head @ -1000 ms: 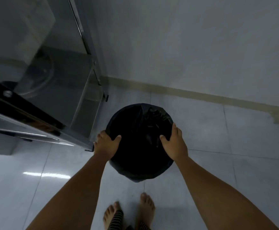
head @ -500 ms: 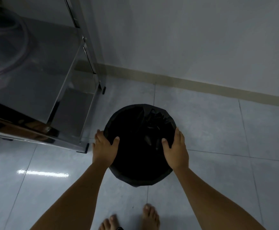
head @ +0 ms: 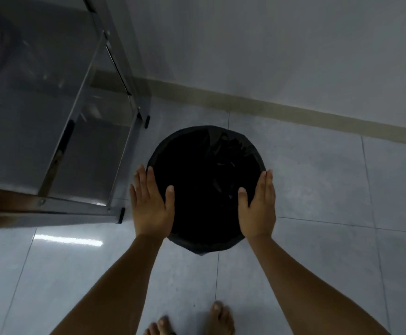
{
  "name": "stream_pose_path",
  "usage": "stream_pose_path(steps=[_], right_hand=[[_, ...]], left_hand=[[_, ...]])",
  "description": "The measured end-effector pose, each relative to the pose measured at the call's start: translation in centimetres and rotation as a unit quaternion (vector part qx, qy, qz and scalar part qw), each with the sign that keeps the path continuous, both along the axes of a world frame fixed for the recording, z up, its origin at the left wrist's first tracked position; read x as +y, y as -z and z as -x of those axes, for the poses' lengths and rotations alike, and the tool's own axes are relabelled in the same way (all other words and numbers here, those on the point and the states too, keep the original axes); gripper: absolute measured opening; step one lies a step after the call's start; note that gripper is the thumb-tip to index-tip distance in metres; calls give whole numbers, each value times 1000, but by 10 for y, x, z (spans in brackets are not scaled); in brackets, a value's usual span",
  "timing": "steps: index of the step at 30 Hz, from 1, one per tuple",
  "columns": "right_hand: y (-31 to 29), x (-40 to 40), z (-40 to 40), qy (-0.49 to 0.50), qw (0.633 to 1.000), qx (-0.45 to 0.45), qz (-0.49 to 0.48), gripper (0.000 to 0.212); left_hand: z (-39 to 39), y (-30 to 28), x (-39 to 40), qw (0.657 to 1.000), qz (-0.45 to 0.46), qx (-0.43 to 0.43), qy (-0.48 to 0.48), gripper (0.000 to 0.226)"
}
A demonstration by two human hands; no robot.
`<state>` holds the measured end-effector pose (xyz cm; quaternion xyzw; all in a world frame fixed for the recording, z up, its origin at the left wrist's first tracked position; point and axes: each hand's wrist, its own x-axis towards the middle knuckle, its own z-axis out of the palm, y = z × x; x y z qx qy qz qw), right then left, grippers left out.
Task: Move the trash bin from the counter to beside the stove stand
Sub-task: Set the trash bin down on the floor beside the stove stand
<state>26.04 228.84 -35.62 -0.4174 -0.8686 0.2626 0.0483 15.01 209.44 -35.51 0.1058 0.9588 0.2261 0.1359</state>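
Tiled floor [head: 318, 189] | trash bin [head: 205, 187] between left hand [head: 151, 204], right hand [head: 258, 206], fingers extended

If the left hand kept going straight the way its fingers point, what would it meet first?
Probably nothing soon: the left hand points away from the person along the trash bin's left side, toward bare floor tile and then the wall. The stove stand's leg seems just left of that line; depth is unclear.

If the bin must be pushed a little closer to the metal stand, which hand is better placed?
Probably the right hand: it lies on the trash bin's side away from the stove stand; the left hand sits between them.
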Motion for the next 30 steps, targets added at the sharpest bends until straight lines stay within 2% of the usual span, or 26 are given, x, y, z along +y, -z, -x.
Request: stream_pose_path(steps=[10, 17, 21, 25, 30], right_hand=[[4, 57, 84, 13, 999, 31, 6, 69], [7, 90, 128, -7, 1000, 20, 9, 72], [-4, 102, 136, -48, 998, -36, 32, 78], [-40, 106, 123, -144, 977, -156, 27, 76], [-137, 94, 101, -252, 927, -275, 39, 71]], left_hand=[[90, 3, 59, 999, -11, 40, 7, 72], [129, 1, 88, 999, 32, 36, 14, 77], [143, -15, 90, 993, 100, -27, 49, 84], [133, -51, 83, 980, 176, -67, 61, 80], [106, -149, 72, 960, 227, -137, 86, 74]])
